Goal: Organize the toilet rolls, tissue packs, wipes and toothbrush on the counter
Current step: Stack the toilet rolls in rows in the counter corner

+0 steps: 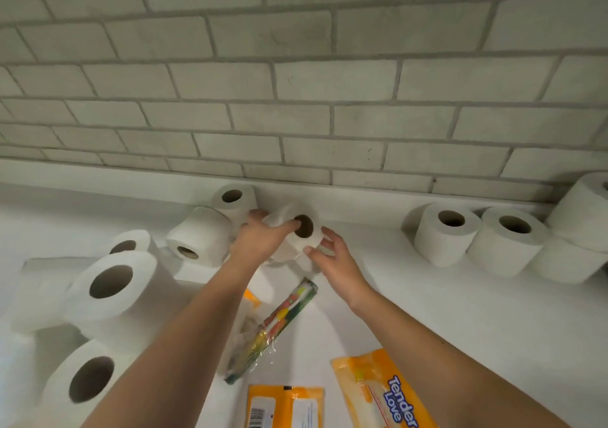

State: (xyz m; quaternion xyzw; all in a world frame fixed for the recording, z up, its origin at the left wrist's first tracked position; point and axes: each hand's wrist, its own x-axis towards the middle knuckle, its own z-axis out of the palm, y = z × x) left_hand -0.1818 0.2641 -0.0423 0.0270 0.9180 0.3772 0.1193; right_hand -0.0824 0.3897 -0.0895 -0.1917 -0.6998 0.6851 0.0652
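A white toilet roll (304, 241) is held above the counter near the back wall. My left hand (263, 238) grips it, with the thumb pushed into its brown core. My right hand (332, 254) touches its right side and loose end with spread fingers. Several more toilet rolls (112, 289) are piled at the left, and three toilet rolls (444, 233) stand along the wall at the right. A packaged toothbrush (279, 322) lies between my forearms. Two orange wipes packs (381, 391) lie at the front edge of the view.
The white counter (460, 312) meets a low white ledge and a grey brick-tiled wall (296, 82) at the back. A small clear plastic packet (245, 332) lies partly under my left forearm.
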